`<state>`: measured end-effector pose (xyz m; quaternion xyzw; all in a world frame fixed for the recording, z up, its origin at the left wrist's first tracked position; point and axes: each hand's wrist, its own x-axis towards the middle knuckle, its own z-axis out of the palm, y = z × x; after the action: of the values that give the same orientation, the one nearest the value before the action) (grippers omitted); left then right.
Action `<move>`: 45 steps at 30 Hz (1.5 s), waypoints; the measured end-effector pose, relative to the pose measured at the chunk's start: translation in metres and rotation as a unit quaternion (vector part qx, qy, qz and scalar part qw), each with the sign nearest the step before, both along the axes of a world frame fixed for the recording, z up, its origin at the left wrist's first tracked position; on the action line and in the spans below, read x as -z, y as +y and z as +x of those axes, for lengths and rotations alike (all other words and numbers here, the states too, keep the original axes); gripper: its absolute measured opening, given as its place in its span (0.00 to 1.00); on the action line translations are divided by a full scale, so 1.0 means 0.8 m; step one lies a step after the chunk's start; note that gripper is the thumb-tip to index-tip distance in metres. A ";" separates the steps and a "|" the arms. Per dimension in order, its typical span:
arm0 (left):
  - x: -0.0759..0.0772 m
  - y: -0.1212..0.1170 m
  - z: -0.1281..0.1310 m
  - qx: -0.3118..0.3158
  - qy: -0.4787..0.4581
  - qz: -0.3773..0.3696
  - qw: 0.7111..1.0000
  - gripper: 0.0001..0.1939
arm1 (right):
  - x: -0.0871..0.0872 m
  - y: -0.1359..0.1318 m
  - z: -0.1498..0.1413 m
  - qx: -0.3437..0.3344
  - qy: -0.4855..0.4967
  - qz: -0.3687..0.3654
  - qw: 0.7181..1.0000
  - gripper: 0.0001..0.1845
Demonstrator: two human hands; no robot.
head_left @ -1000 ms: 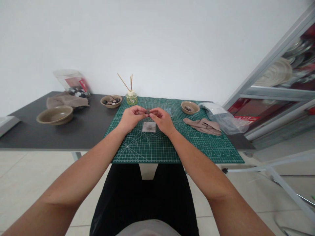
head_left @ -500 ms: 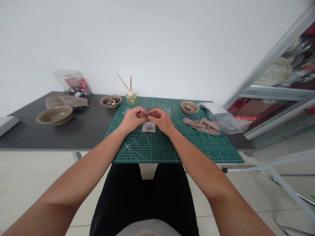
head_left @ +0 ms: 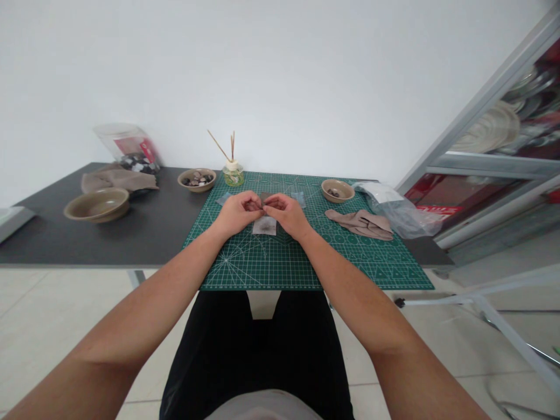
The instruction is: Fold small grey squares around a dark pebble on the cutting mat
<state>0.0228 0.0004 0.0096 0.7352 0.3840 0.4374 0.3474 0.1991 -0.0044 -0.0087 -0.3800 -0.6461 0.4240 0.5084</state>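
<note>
Near edge first: green cutting mat (head_left: 262, 268) runs up to the person's side of the table, likely there to protect the dark top (head_left: 157, 242) and give a flat work surface. Small pale square (head_left: 264, 226) lies on it, dark smudge mid-face, just on the near side of the fingers; probably kept there for quick reach.

Left hand (head_left: 238, 216) and right hand (head_left: 289, 216) sit just past it, fingers curled, fingertips meeting. Both look to be pinching one small dark piece (head_left: 263, 205) between them, I'd guess for fine control from two sides. Piece is at mat centre, mostly hidden by fingers: dark, tiny, shape and finish can't be read. Can't tell if it touches anything below.

Grey square (head_left: 266, 196) just beyond the fingertips; bluish sheets (head_left: 298, 198) either side of the hands.

Right: crumpled brown cloth (head_left: 361, 225), then small bowl (head_left: 338, 192) with a few dark stones, clear plastic bag (head_left: 400, 213) beside it. Left: wide bowl (head_left: 97, 206), off the mat, so out of elbow range. Far left: bowl of mixed stones (head_left: 198, 181), near reed diffuser (head_left: 233, 174).
</note>
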 end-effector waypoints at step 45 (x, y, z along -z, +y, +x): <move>0.005 0.005 -0.009 -0.006 0.398 0.100 0.912 0.12 | -0.004 -0.012 0.008 0.012 -0.250 0.061 0.966 0.10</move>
<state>0.0156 0.0040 0.0059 0.8769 0.4492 0.1468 0.0879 0.2052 -0.0143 -0.0056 -0.4501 -0.7725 0.2690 0.3583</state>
